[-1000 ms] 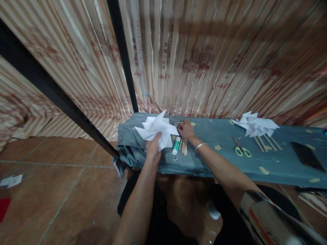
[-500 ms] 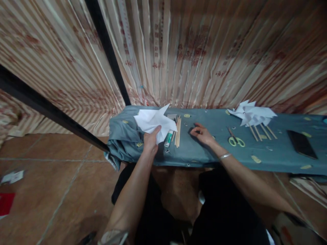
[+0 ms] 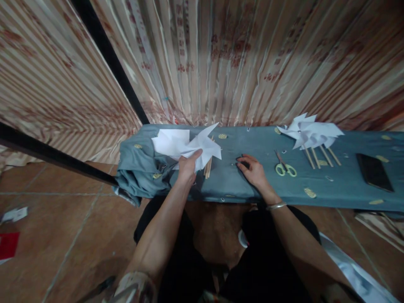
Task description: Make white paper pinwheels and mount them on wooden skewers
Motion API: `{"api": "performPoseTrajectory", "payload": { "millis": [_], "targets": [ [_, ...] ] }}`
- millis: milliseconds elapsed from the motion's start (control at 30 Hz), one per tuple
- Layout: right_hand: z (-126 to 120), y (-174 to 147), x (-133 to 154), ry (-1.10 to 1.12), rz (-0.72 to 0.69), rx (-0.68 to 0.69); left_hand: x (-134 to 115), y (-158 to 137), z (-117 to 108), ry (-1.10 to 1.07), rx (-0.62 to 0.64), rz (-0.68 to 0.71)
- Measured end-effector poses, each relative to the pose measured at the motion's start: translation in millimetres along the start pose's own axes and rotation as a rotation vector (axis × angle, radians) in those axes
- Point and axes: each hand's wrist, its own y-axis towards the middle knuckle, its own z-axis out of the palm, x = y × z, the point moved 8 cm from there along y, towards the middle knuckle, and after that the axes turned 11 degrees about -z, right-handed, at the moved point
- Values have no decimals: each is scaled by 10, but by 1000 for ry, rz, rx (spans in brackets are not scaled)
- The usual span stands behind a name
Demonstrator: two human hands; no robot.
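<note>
My left hand [image 3: 188,166] is closed on a folded white paper pinwheel [image 3: 205,145], with the thumb on top near its middle. Under the pinwheel's right side, thin wooden sticks [image 3: 207,169] lie partly covered. White paper [image 3: 170,141] shows at its left; I cannot tell whether that is a separate piece. My right hand [image 3: 253,170] rests low over the blue-green cloth, fingers curved and apart, holding nothing I can see. By its fingertips sits a tiny shiny piece [image 3: 232,164], too small to name.
Scissors with green-yellow handles [image 3: 285,169] lie right of my right hand. Farther right are several finished paper pinwheels [image 3: 315,131] on sticks and a dark phone-like slab [image 3: 374,171]. A striped curtain [image 3: 214,63] hangs behind the cloth-covered bench [image 3: 243,191]; a dark post [image 3: 110,59] stands left.
The view has shifted slightly. The pinwheel in my left hand now covers the glue stick and more of the sticks. My right hand's fingers have straightened somewhat beside the tiny shiny piece.
</note>
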Motion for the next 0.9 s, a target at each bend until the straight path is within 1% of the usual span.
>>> {"api": "performPoseTrajectory", "payload": {
  "millis": [133,300,433,567,667,800,900],
  "targets": [
    [-103,30,131,-47,55,42,113,22,122,18,11,-3],
    [-63,108,222,-155,71,106,226,30,263,27,52,-10],
    [38,155,203,-199,68,179,318,19,284,31,13,-67],
    [130,174,236,-242,23,262,327,-3,325,44,61,-42],
    [146,157,285,-273,-9,311,316,-2,316,69,79,-13],
    [136,103,380,-321,-50,370,319,8,275,101,64,-23],
    [131,72,457,-405,-67,376,314,-13,292,117,80,-22]
  ]
}}
